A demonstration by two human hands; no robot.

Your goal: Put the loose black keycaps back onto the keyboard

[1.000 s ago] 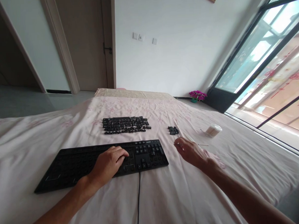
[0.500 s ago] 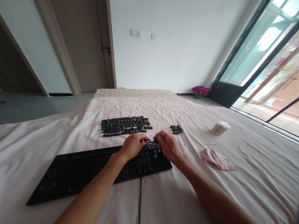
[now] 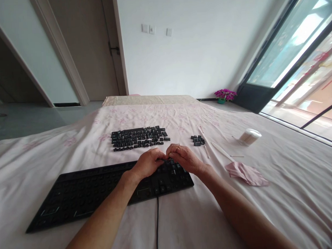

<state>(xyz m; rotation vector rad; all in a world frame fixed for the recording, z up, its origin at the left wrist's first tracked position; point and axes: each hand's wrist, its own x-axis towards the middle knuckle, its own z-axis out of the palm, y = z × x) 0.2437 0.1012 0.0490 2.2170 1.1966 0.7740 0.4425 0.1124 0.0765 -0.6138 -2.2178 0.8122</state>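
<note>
A black keyboard (image 3: 103, 188) lies on the pale pink bed sheet, its cable running toward me. Over the far edge of its right end, my left hand (image 3: 151, 162) is closed, thumb and fingers pinched together; what they hold, if anything, is hidden. Fingertip to fingertip with it, my right hand (image 3: 185, 158) is also closed. A thin wire-like piece (image 3: 178, 146) shows at its bent fingers. Keys are visible on the right section, while much of the left looks stripped of keycaps. Beyond my hands, loose black keycaps (image 3: 139, 136) sit in rows, and a smaller group (image 3: 197, 140) lies to the right.
Right of the hands are a pink cloth (image 3: 247, 173), a clear tub of cotton swabs (image 3: 250, 136) and some loose swabs (image 3: 207, 151). Past the bed's far end stand a white wall, a door (image 3: 84, 51) and purple flowers (image 3: 225, 95).
My hands have come together and the right fingers have curled over further. The dark piece with pale lettering between them is now covered. The view has shifted slightly.
</note>
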